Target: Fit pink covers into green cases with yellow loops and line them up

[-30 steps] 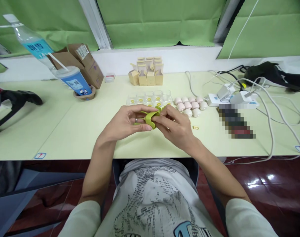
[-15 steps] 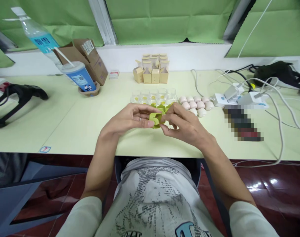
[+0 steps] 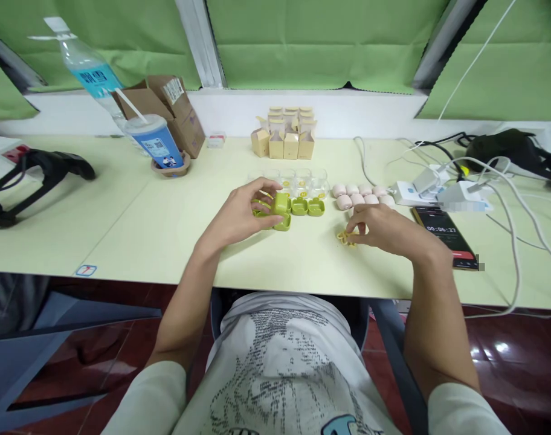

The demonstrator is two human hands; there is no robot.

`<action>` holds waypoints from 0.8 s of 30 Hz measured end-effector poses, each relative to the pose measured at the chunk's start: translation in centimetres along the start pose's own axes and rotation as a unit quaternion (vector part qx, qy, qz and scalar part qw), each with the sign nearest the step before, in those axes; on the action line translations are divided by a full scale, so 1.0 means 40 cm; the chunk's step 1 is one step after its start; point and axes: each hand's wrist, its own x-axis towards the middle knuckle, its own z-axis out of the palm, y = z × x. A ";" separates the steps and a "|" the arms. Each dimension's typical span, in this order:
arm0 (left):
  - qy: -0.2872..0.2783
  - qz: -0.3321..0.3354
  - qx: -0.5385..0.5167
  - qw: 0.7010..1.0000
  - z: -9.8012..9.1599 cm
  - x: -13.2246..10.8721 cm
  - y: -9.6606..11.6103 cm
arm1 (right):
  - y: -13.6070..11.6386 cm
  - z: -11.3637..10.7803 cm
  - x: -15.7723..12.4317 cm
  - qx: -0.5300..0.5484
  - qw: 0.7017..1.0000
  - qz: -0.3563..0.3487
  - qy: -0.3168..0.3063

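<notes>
My left hand (image 3: 248, 211) is curled with fingers and thumb around a small green square plastic cup (image 3: 283, 202). Just beneath and beside it, more green cups (image 3: 316, 207) stand in rows on the table, some of them hidden by the hand. Further right, my right hand (image 3: 379, 229) reaches down with pinched fingertips at a little heap of small yellow ring-like pieces (image 3: 345, 238). The fingers partly cover these pieces. Behind the green cups are clear plastic cups (image 3: 319, 181) with yellow marks at their bottoms.
Pale pink rounded pieces (image 3: 344, 202) lie in rows beyond my right hand. Small open cartons (image 3: 290, 145) stand by the wall. A phone (image 3: 443, 235) showing a timer, a power strip (image 3: 414, 193) and loose cables lie right. A drink cup (image 3: 155, 142) and bottle (image 3: 92, 75) stand left.
My hands have parted: the right hand has left the green cup and moved right to the yellow pieces. The left hand has shifted slightly left, over the rows, still with the green cup.
</notes>
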 end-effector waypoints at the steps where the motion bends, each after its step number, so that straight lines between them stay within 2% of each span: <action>1: -0.009 0.003 -0.011 1.000 0.003 -0.002 0.001 | -0.007 0.000 0.002 0.017 1.000 -0.008 0.016; 3: -0.021 0.015 -0.030 0.999 0.013 -0.006 0.005 | -0.044 -0.003 0.006 0.058 0.992 -0.035 0.104; 6: -0.008 0.046 -0.020 0.999 0.038 -0.008 0.013 | -0.135 0.007 0.021 0.174 0.948 -0.108 0.242; 9: 0.001 0.073 -0.002 0.997 0.068 -0.005 0.021 | -0.206 0.038 0.047 0.195 0.934 -0.181 0.237; 11: -0.006 0.081 -0.010 0.997 0.072 -0.005 0.025 | -0.218 0.056 0.058 0.166 0.938 -0.191 0.236; 13: -0.007 0.077 0.010 0.997 0.051 -0.013 0.030 | -0.207 0.061 0.060 0.143 0.947 -0.169 0.231; 15: 0.004 0.053 0.107 0.993 0.004 -0.030 0.033 | -0.186 0.060 0.059 0.111 0.967 -0.130 0.191; 16: 0.018 0.031 0.195 0.980 -0.026 -0.041 0.034 | -0.175 0.060 0.060 0.090 0.977 -0.106 0.159; 17: 0.022 -0.009 0.301 0.953 -0.056 -0.051 0.033 | -0.166 0.063 0.063 0.069 0.986 -0.083 0.126; 19: -0.025 -0.134 0.455 0.880 -0.110 -0.066 0.027 | -0.152 0.076 0.076 0.039 0.996 -0.046 0.071; 21: -0.098 -0.246 0.507 0.820 -0.146 -0.070 0.014 | -0.147 0.097 0.094 0.024 0.998 -0.023 0.046; 22: -0.127 -0.280 0.512 0.802 -0.157 -0.067 0.008 | -0.148 0.107 0.102 0.017 0.999 -0.016 0.040; 24: -0.159 -0.305 0.512 0.787 -0.164 -0.057 -0.004 | -0.154 0.123 0.115 0.002 1.000 -0.004 0.028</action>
